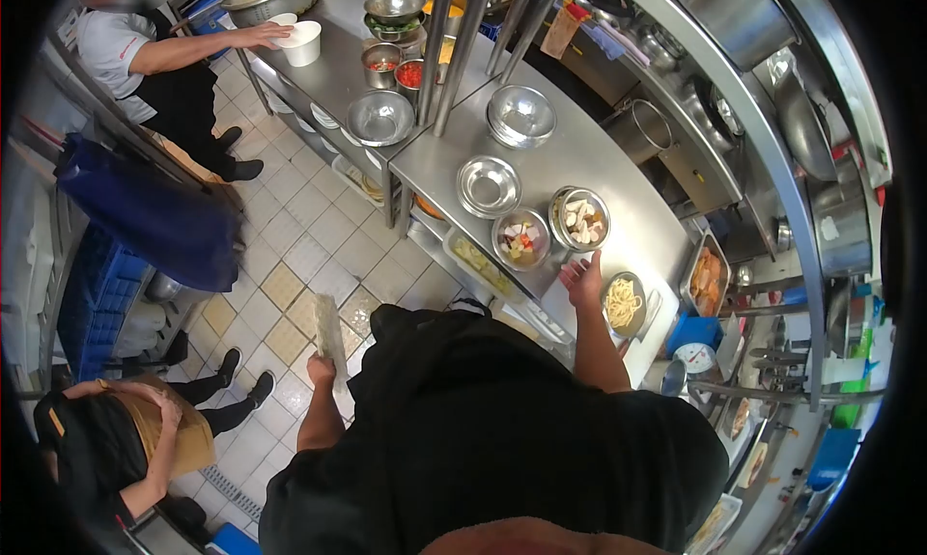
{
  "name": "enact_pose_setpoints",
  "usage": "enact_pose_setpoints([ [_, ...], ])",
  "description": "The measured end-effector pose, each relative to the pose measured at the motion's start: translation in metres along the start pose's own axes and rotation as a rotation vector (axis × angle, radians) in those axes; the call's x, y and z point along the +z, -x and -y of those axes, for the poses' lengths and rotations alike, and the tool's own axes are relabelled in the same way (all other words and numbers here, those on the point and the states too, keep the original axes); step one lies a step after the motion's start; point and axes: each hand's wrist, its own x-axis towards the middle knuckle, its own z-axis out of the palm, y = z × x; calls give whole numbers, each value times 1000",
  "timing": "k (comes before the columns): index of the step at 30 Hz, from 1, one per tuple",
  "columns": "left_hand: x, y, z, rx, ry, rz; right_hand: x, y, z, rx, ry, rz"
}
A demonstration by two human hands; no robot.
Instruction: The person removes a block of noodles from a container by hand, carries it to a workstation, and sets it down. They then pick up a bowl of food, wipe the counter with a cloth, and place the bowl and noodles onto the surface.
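My left hand is closed on the lower end of a long, pale, see-through plastic packet, which it holds up over the tiled floor; what the packet contains is hard to make out. Over the counter's front edge, my right hand has its fingers apart and holds nothing. Just beyond its fingertips stands a metal bowl of pale cut pieces. A bowl of mixed chopped food is to its left, and a dish of noodles to its right, beside a white board.
More metal bowls stand on the steel counter, near upright posts. One co-worker's hand touches white tubs. Another person holds a brown box at lower left. A tray of orange-brown food sits at right.
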Motion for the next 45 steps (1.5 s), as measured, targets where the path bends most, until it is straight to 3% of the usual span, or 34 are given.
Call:
enact_pose_setpoints([
  [7,-7,9,-4,-38,2,100,-10,1,-10,20,-57,33],
  [11,-11,11,-6,37,-110,44,-16,-5,-12,29,-102,72],
  [14,-17,1,-10,36,-51,66,-10,2,-10,13,-113,-40],
  [18,-20,-9,-8,28,62,-65,4,34,4,-218,-8,-329],
  [23,-29,-11,-2,-78,145,-60,24,40,7,-597,335,65],
  [25,-34,-7,1,-87,134,-87,85,78,15,-712,339,283],
  [27,-35,0,10,-75,76,-127,138,101,6,-700,409,390],
  [29,-25,-8,40,-35,-57,-83,175,101,-4,-544,603,628],
  [31,-15,-5,49,-38,-92,-75,216,103,-24,-602,587,821],
  [34,-13,-8,70,-80,-95,-22,266,122,-47,-469,580,950],
  [35,-7,-16,82,-34,-151,41,280,124,-51,-459,550,986],
  [36,-18,-14,67,-123,-167,37,293,128,-57,-455,518,1021],
  [37,-6,-32,90,-14,-272,145,305,133,-65,-449,483,1053],
  [38,3,-49,101,-47,-239,114,316,122,-77,-405,566,1059],
  [39,-24,-48,72,-171,-127,186,326,121,-82,-382,608,1044],
  [41,-39,-80,63,-106,-168,237,348,123,-92,-327,693,1012],
  [42,-35,-108,73,-53,-193,200,362,127,-96,-235,705,1007],
  [45,-41,-166,74,15,-163,125,399,130,-108,-254,777,1071],
])
